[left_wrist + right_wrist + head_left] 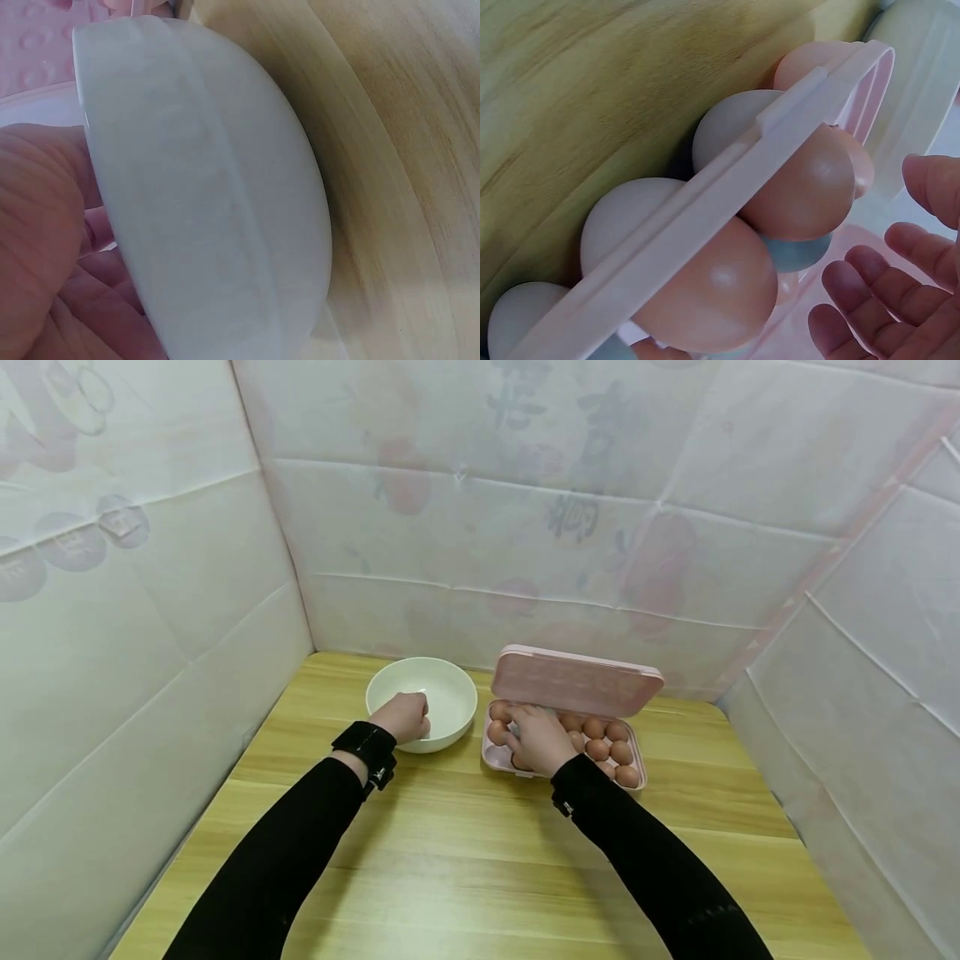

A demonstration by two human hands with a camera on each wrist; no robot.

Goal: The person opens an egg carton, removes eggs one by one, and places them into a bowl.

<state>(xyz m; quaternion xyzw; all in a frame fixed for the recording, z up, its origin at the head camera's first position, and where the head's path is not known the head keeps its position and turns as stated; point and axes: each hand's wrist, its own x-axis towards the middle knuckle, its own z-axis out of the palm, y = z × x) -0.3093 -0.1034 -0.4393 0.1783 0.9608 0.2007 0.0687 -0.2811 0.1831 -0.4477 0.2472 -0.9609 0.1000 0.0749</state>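
A pale round bowl (459, 681) stands at the back middle of the wooden table. My left hand (402, 717) is over the bowl's near-left side, fingers bent down inside it; the bowl's wall (195, 195) hides the fingertips in the left wrist view, so whatever they hold cannot be seen. To the right lies a pink egg box (487, 758), its lid (573, 681) raised. Brown eggs (597, 749) sit in its rows. Above the box's left half is my right hand (542, 739). Its loosely spread fingers (922, 296) hold nothing, beside eggs (705, 285) near the front rim.
Printed white sheeting (480, 552) walls off the back and both sides of the table. The lid leans back close to the rear sheet. Bare wood (450, 868) stretches in front of the bowl and box, between the two black-sleeved forearms.
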